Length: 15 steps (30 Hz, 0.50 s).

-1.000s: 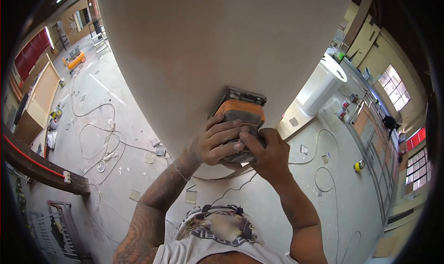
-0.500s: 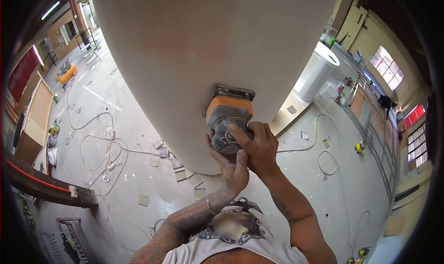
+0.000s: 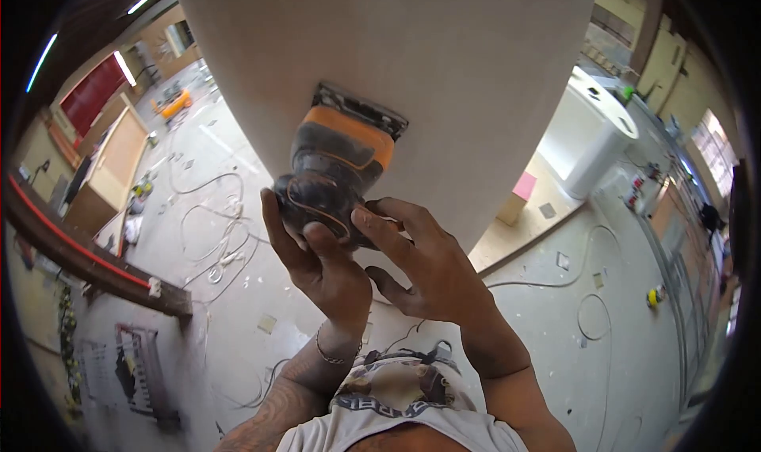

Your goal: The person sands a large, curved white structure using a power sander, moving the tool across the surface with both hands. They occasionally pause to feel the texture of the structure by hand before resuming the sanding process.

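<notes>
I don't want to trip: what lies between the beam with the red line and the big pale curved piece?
Looped cords lie on the floor between the beam and the curved piece, as the head view shows.

Pale panel cut off @ top; sander pad face hidden; btm-L rack blurred.

Left arm, right arm reaching forward; left hand cupped in grip; right hand loose beside it, fingers curved.

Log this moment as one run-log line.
left hand: cupping orange-and-black sander | right hand: fingertips at sander's near end | sander: pad end at large pale surface | background: orange machine on floor
</notes>
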Available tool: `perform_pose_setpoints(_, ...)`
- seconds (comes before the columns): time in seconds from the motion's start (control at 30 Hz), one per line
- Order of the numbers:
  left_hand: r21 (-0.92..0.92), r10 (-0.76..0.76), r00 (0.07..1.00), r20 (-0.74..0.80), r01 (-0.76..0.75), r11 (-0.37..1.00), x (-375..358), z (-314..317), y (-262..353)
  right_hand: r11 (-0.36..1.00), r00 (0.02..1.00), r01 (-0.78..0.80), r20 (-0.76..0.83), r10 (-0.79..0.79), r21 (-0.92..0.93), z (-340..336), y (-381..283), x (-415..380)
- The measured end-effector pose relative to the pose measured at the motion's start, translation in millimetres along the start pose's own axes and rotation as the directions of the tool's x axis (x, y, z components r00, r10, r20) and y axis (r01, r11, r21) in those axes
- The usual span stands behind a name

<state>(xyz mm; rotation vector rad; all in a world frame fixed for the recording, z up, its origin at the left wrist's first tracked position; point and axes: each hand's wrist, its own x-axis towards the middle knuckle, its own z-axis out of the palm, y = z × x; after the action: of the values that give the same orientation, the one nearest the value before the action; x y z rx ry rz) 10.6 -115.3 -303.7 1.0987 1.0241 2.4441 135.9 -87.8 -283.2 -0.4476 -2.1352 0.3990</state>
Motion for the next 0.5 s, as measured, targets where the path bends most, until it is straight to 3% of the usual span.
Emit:
perform_pose_setpoints(0.1,0.165,0.135,0.991,-0.016,-0.13,0.978,12.2,13.1,9.5,0.994,0.997,0.015,-0.075,-0.007,0.112,-10.0,16.7,-16.2)
perform_pose_setpoints(0.13,0.113,0.11,0.994,0.022,-0.112,0.987,13.7,17.3,21.5,0.988,0.996,0.016,-0.094,-0.002,0.153,-16.5,23.6,-24.0)
perform_pose_setpoints(0.2,0.276,0.251,0.967,-0.039,-0.231,0.933,27.3,34.6,33.2,0.972,0.986,0.013,-0.164,0.026,0.236,-27.9,47.9,-51.3)
perform_pose_setpoints(0.23,0.289,0.222,0.973,-0.062,-0.195,0.937,33.3,40.6,41.8,0.959,0.977,0.017,-0.209,0.045,0.284,-27.4,67.6,-68.3)
perform_pose_setpoints(0.3,0.306,0.163,0.982,-0.099,-0.126,0.944,42.3,49.5,56.4,0.899,0.955,-0.145,-0.179,0.237,0.414,-30.6,96.4,-104.3)
perform_pose_setpoints(0.43,0.624,0.332,0.926,-0.179,-0.154,0.766,39.7,38.9,23.0,0.741,0.851,-0.447,-0.015,0.524,0.502,-30.1,154.1,-182.8)
perform_pose_setpoints(0.47,0.754,0.568,0.822,-0.023,-0.359,0.55,41.9,18.5,-3.9,0.734,0.836,-0.466,-0.027,0.549,0.494,-31.0,166.8,-199.3)
perform_pose_setpoints(0.5,0.773,0.597,0.802,0.018,-0.39,0.501,28.6,13.5,-15.6,0.712,0.802,-0.511,-0.028,0.596,0.482,-30.3,177.7,-214.5)
